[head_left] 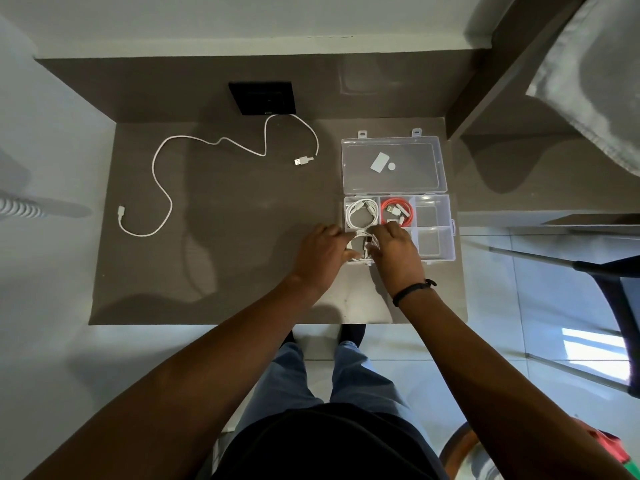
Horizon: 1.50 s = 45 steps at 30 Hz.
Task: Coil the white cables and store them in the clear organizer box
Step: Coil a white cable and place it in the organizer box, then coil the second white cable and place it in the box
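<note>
The clear organizer box (434, 242) lies open on the brown table, its lid (393, 164) folded back. One coiled white cable (362, 212) fills the back left compartment. A second coiled white cable (360, 245) rests in the front left compartment, and both hands press on it: my left hand (320, 254) from the left, my right hand (393, 249) from the right. A third white cable (162, 188) sprawls uncoiled across the table's left half, its USB plug (302, 161) near the middle.
A coiled red cable (398, 211) occupies the back middle compartment; the right compartments hold nothing. A black square device (263, 98) stands against the back wall. The table's front edge (207, 323) is near my legs. A dark chair (620, 299) is at right.
</note>
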Tool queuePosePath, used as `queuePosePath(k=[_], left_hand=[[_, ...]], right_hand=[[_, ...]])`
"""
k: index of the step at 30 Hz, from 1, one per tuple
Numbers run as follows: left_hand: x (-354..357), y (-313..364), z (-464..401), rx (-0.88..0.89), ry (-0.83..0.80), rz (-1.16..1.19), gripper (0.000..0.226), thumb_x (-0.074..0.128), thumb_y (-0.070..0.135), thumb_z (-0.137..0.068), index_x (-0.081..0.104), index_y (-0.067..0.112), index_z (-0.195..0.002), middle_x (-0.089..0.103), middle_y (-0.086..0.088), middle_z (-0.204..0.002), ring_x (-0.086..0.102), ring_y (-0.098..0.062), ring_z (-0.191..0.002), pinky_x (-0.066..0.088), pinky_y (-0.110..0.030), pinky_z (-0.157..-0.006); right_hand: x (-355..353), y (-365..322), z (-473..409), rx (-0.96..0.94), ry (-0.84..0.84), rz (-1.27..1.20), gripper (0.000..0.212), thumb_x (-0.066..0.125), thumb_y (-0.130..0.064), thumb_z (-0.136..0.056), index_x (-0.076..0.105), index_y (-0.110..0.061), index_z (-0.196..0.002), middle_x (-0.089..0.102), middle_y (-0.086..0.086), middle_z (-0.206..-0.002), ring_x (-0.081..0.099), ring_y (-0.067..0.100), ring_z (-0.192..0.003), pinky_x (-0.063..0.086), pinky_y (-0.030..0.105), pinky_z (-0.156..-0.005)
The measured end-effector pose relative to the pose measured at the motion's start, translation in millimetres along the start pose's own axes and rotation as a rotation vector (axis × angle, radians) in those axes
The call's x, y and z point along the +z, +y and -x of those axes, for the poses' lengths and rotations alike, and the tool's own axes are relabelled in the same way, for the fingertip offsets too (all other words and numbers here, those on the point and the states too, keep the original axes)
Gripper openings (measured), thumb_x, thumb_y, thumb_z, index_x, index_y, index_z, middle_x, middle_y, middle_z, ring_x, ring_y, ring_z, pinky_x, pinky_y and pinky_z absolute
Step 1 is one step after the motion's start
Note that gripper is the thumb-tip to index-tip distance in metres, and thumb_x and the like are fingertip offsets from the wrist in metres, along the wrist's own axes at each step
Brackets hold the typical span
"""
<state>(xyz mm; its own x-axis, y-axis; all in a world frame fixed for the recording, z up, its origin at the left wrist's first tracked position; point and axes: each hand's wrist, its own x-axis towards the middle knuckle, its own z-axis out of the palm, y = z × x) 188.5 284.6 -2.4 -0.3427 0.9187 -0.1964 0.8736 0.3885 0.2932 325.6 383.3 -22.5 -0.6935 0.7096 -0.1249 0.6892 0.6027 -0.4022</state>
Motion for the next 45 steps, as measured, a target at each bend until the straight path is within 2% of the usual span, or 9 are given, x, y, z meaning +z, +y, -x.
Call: queuePosePath(k=[4,9,14,21,25,31,35,40,45], left_hand=[[-9.3,4.8,-9.2,0.005,-0.070,-0.128,0.044,0.066,0.054,-0.090,0.072,0.027,-0.125,0.067,-0.003,-0.112,0.054,-0.028,-0.111,0.053,-0.042,-0.087],[-11.7,14.1,-16.1,-0.015,-0.125,-0.203,0.042,0.068,0.054,-0.090,0.071,0.024,-0.119,0.066,-0.006,-0.117,0.053,-0.029,-0.117,0.052,-0.042,-0.085],[-7.5,16.4,-18.7,-0.041,-0.126,-0.210,0.038,0.072,0.052,-0.087,0.074,0.023,-0.111,0.067,-0.005,-0.112,0.055,-0.028,-0.114,0.052,-0.041,-0.081],[-1.4,16.7,-21.7,-0.091,-0.080,-0.142,0.038,0.078,0.047,-0.083,0.073,0.023,-0.112,0.068,-0.005,-0.112,0.059,-0.028,-0.108,0.051,-0.039,-0.080],[2.4,6.7,-13.9,-0.059,-0.018,-0.072,0.041,0.072,0.049,-0.086,0.073,0.027,-0.120,0.072,-0.003,-0.114,0.062,-0.025,-0.108,0.050,-0.037,-0.089],[-7.8,-25.5,15.4,-0.103,0.259,0.213,0.024,0.071,0.036,-0.090,0.076,0.022,-0.110,0.075,-0.003,-0.107,0.066,-0.025,-0.097,0.053,-0.036,-0.088],[-26.1,-86.6,46.0,-0.234,0.342,0.160,0.026,0.064,0.033,-0.095,0.075,0.022,-0.115,0.076,-0.003,-0.109,0.068,-0.028,-0.103,0.051,-0.041,-0.094],[-49.6,-189.1,89.3,-0.476,0.425,0.016,0.036,0.064,0.023,-0.094,0.067,0.010,-0.128,0.074,-0.014,-0.114,0.067,-0.037,-0.106,0.050,-0.045,-0.096],[-60.1,-278.5,119.7,-0.682,0.274,-0.019,0.043,0.058,0.026,-0.097,0.059,0.010,-0.137,0.065,-0.018,-0.128,0.058,-0.040,-0.120,0.044,-0.047,-0.102]], right_hand=[[-5.2,3.2,3.2,0.012,0.052,-0.051,0.040,0.079,-0.014,-0.084,0.066,-0.011,-0.121,0.063,0.020,-0.122,0.070,0.035,-0.095,0.059,0.040,-0.082],[-14.6,17.0,4.2,-0.054,-0.055,-0.044,0.031,0.073,-0.021,-0.090,0.069,-0.010,-0.118,0.062,0.016,-0.123,0.069,0.032,-0.094,0.058,0.041,-0.082],[-19.4,11.5,-10.8,-0.019,-0.212,0.043,0.034,0.081,-0.023,-0.081,0.074,-0.011,-0.112,0.059,0.015,-0.124,0.068,0.032,-0.095,0.055,0.040,-0.089],[-18.9,-7.1,-24.8,0.038,-0.255,0.143,0.037,0.080,-0.020,-0.082,0.066,-0.009,-0.115,0.056,0.018,-0.126,0.071,0.031,-0.090,0.057,0.040,-0.091],[-26.9,-8.6,-28.3,0.037,-0.288,0.101,0.034,0.079,-0.023,-0.083,0.069,-0.009,-0.113,0.062,0.017,-0.121,0.070,0.033,-0.095,0.054,0.040,-0.095],[-56.0,-12.2,-36.3,0.005,-0.206,0.084,0.011,0.064,-0.013,-0.091,0.074,-0.009,-0.095,0.071,0.015,-0.094,0.068,0.034,-0.085,0.056,0.037,-0.079],[-65.8,-72.4,-59.8,-0.168,-0.170,0.133,0.015,0.059,-0.010,-0.088,0.073,-0.010,-0.092,0.066,0.015,-0.092,0.066,0.037,-0.079,0.050,0.034,-0.069],[-30.4,-189.6,-86.5,-0.506,-0.265,0.061,0.022,0.055,-0.009,-0.091,0.071,-0.003,-0.105,0.061,0.023,-0.102,0.063,0.043,-0.087,0.053,0.045,-0.074],[49.4,-305.7,-113.6,-0.739,-0.361,0.144,0.037,0.050,-0.003,-0.096,0.059,-0.012,-0.131,0.050,0.017,-0.127,0.055,0.036,-0.108,0.052,0.045,-0.091]])
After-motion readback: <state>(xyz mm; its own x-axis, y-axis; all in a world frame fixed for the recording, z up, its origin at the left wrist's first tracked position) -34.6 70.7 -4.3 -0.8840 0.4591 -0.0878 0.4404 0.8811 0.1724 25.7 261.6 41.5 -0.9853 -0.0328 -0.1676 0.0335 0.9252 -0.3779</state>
